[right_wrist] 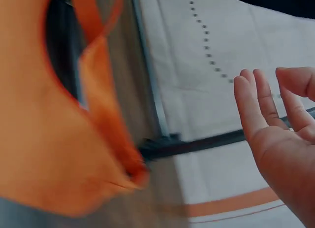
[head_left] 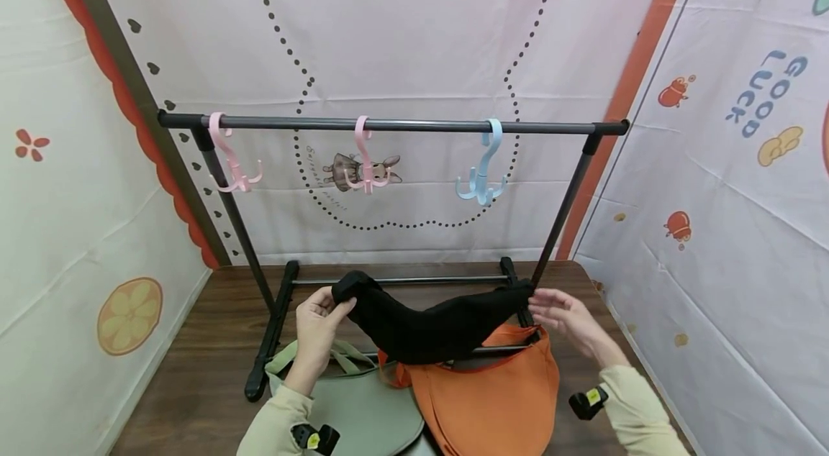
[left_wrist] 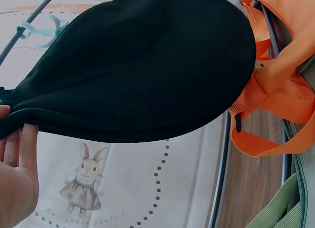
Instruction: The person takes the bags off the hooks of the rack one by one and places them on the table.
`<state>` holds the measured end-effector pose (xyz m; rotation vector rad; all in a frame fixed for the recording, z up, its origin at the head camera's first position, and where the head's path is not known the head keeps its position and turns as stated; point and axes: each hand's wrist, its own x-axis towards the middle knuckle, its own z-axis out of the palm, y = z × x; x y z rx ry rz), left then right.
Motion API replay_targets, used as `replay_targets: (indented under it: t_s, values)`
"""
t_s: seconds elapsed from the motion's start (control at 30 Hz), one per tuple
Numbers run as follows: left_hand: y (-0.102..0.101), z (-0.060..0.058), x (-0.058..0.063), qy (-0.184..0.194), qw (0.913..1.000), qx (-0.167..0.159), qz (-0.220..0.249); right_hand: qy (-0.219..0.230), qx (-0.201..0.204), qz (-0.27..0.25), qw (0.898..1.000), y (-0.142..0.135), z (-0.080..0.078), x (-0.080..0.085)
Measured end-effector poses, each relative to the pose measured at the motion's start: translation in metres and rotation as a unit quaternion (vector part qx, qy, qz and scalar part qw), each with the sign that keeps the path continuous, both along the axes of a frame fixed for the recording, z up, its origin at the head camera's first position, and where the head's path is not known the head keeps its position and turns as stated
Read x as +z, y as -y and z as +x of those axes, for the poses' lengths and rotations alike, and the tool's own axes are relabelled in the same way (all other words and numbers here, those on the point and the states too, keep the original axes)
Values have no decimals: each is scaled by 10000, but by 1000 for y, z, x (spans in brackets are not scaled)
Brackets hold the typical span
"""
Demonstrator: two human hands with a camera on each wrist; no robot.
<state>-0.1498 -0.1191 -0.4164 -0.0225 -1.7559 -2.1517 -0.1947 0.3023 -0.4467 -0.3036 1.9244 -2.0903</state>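
Note:
A soft black bag (head_left: 427, 332) with a rounded bottom is held up in front of the lower part of the rack. My left hand (head_left: 316, 330) pinches its left end between thumb and fingers; the left wrist view shows the bag's broad side (left_wrist: 147, 75) hanging from that grip. At the opposite end is my right hand (head_left: 570, 319), fingers extended right by the fabric. In the right wrist view this hand (right_wrist: 283, 139) has nothing between thumb and fingers, and an edge of the black bag (right_wrist: 285, 1) shows above it. Below lies an orange bag (head_left: 492, 406) beside a grey-green bag (head_left: 363, 409).
A black metal rack (head_left: 427, 124) stands on the brown wooden table (head_left: 175, 384). From its top bar hang a pink hook (head_left: 236, 172) at left, another pink hook (head_left: 367, 172) mid-bar and a blue hook (head_left: 481, 179) at right. Printed white cloth (head_left: 414, 32) surrounds the table.

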Motion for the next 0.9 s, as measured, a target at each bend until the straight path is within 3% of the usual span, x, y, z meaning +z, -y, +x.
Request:
replay_targets:
  t_s: [0.17, 0.37, 0.47, 0.6, 0.73, 0.9]
  values:
    - [3, -2, 1, 80, 9999, 64, 31, 196, 121, -229, 9995, 32, 9, -28]
    - [8, -5, 2, -3, 9999, 90, 76, 702, 17, -333, 9970, 87, 0, -37]
    - [11, -6, 1, -82, 9999, 76, 51, 821, -253, -549, 9948, 105, -6, -39]
    - [16, -6, 0, -94, 9997, 218, 44, 845, -661, -780, 9912, 115, -7, -38]
    - [21, -6, 0, -8, 9993, 309, 194, 868, -794, -876, 9892, 116, -4, -34]
    - [17, -7, 3, 58, 9992, 220, 324, 519, -927, -737, 9916, 108, 0, -27]
